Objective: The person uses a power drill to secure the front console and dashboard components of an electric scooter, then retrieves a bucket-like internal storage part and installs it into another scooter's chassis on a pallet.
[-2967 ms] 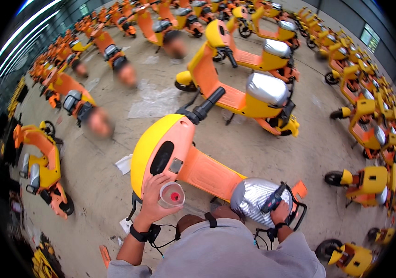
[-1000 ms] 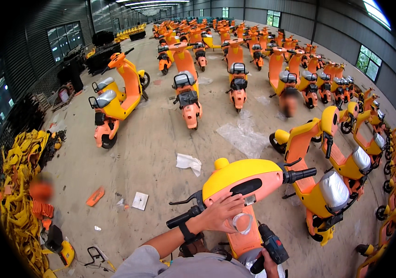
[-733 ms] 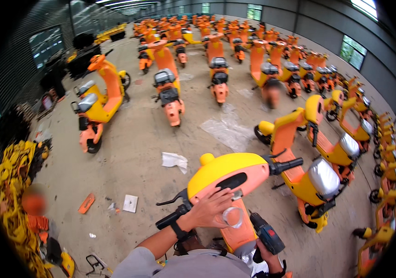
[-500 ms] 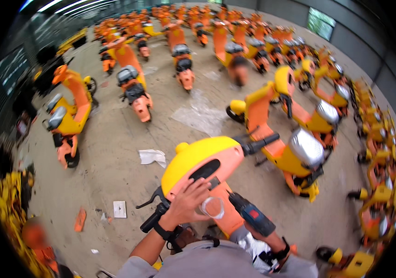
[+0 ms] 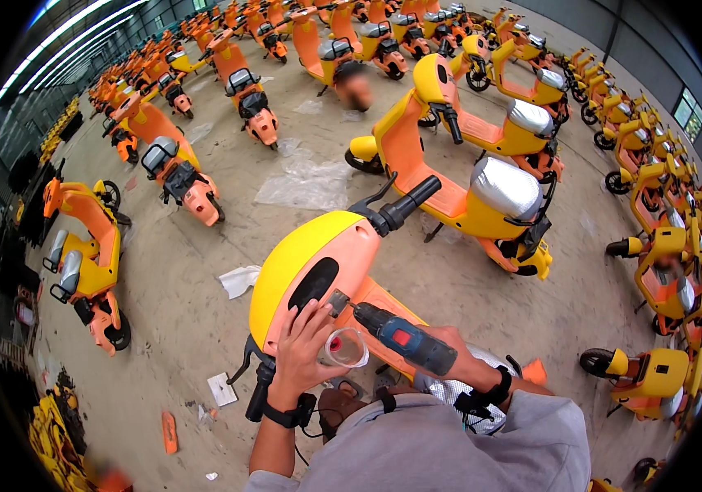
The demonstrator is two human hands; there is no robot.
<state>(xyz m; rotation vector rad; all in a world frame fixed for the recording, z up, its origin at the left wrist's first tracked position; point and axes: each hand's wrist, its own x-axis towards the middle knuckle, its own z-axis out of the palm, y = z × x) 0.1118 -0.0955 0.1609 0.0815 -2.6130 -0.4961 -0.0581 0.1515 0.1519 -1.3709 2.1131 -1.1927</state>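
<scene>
Yellow and salmon, the scooter stands just beneath both of the person's hands. The left hand holds a clear cup at its thumb side, a spot of red showing in it, fingers spread against the front panel. To its right, the right hand is closed round a dark blue drill, the handle hidden from me. The bit ends by a small metal plate, just beyond the cup; whether they touch, I can't tell. Below the right hand shows a silver-covered seat. Well beyond both grips lies a plastic sheet, with a second scooter right of it.
</scene>
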